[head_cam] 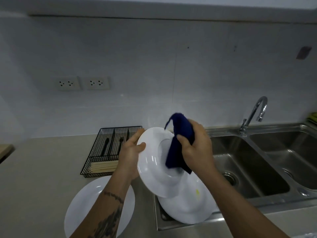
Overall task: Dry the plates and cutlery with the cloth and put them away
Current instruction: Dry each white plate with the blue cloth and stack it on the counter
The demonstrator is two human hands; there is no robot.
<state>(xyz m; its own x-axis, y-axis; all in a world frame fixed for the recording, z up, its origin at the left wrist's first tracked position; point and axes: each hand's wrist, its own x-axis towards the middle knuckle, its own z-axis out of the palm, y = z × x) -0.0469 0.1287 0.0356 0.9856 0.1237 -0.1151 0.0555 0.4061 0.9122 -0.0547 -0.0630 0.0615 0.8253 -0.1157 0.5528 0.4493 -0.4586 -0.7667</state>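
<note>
Head view: left hand [131,152] grips the rim of a tilted white plate [152,167], thumb over the front face, fingers [137,136] curled behind. Right hand [195,146] clamps a dark blue cloth [178,145] against the plate's centre. Second plate [188,208] leans in the drainer below; third plate [82,208] lies flat on the table [42,169]. Wire cutlery basket [109,150] behind it holds black cutlery and chopsticks.

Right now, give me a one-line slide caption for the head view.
Left hand holds a white plate while the right hand wipes it with a blue cloth beside the sink.
</note>
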